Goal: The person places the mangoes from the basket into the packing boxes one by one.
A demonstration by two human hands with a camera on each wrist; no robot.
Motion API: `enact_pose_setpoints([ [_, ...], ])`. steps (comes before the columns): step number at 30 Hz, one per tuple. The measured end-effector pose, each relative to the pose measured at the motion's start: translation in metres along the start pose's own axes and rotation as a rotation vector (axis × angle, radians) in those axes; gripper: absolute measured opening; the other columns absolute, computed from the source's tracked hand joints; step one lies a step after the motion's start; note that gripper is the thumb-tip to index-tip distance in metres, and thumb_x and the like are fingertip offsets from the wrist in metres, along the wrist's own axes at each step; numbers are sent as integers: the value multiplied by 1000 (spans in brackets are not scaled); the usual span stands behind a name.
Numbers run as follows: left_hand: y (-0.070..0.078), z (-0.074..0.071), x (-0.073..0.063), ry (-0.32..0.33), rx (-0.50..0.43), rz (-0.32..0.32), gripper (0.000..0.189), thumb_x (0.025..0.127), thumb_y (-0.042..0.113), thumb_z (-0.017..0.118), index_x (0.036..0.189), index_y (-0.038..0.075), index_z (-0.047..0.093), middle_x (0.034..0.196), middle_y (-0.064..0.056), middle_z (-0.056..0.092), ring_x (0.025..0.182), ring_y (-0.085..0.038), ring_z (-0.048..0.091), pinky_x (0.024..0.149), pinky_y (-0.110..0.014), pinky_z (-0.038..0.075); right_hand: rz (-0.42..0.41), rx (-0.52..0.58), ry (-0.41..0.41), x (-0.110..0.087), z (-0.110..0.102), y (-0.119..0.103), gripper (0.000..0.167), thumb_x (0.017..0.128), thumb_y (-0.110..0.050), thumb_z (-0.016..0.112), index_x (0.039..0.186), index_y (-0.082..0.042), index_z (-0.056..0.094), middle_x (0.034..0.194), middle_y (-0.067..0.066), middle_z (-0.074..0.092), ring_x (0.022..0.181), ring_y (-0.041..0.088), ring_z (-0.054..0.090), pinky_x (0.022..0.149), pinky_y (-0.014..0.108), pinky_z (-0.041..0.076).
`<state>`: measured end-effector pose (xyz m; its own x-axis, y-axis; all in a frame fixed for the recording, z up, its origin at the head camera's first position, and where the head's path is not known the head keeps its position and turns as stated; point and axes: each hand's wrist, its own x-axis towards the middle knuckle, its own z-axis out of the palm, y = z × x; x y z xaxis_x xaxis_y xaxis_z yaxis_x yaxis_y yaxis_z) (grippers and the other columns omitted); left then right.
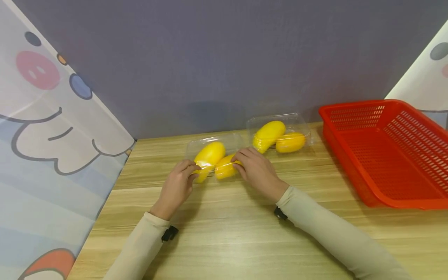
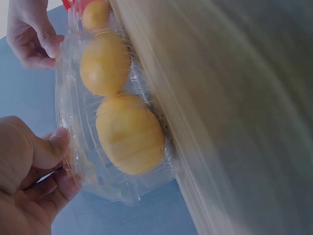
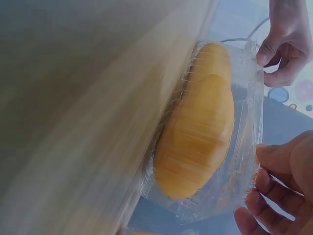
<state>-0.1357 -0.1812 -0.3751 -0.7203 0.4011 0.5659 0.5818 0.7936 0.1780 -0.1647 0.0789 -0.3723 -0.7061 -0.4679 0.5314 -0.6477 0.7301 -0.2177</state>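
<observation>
A clear plastic clamshell box [image 1: 231, 140] holds two yellow mangoes, a larger mango [image 1: 211, 152] on the left and a smaller mango [image 1: 224, 168] on the right. My left hand [image 1: 176, 184] pinches the box's edge at its near left corner, thumb on one side and fingers on the other. At the near right corner, my right hand [image 1: 258, 171] grips the same edge between thumb and fingers. Both wrist views show the mangoes through the clear plastic, low in the box, close over the wooden table [image 1: 217, 233].
Just behind my right hand stands a second clear box [image 1: 297, 121] with two yellow mangoes [image 1: 273, 132]. To the right is a red perforated plastic basket [image 1: 353, 167]. A grey wall [image 1: 217, 58] rises at the table's back edge, and a cartoon-printed sheet [image 1: 45, 155] flanks the left.
</observation>
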Motion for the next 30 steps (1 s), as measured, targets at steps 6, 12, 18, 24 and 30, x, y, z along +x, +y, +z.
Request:
enact_pose_setpoints([
  [6,-6,4,10,-19,9,-45,20,84,-10,72,100,1,73,103,-11,66,97,-26,64,84,-34,58,55,10,-8,9,3,2,10,93,-21,71,102,-16,70,105,-3,70,103,19,60,90,33,53],
  [12,-13,8,17,-43,35,-63,19,86,-9,70,103,1,72,107,-12,66,102,-28,63,86,-36,58,77,20,-33,17,9,7,10,95,-22,69,102,-15,70,107,-2,70,104,20,59,92,33,52],
  [18,-18,13,25,-53,50,-107,18,88,-7,69,104,1,72,110,-13,66,103,-29,63,83,-37,59,89,21,-27,26,14,13,9,95,-22,69,102,-16,70,109,-2,70,103,20,58,90,33,51],
  [24,-23,18,31,-60,41,-137,17,90,-5,67,106,0,71,113,-13,65,106,-30,62,82,-36,58,103,-10,-22,32,18,16,9,95,-22,68,103,-18,70,110,-3,69,104,19,59,90,32,52],
  [30,-29,25,38,-51,26,-163,18,91,-5,66,107,2,71,114,-12,65,106,-29,61,86,-39,57,116,-52,-14,38,20,18,7,95,-19,68,102,-17,70,107,-3,68,100,20,60,86,31,53],
])
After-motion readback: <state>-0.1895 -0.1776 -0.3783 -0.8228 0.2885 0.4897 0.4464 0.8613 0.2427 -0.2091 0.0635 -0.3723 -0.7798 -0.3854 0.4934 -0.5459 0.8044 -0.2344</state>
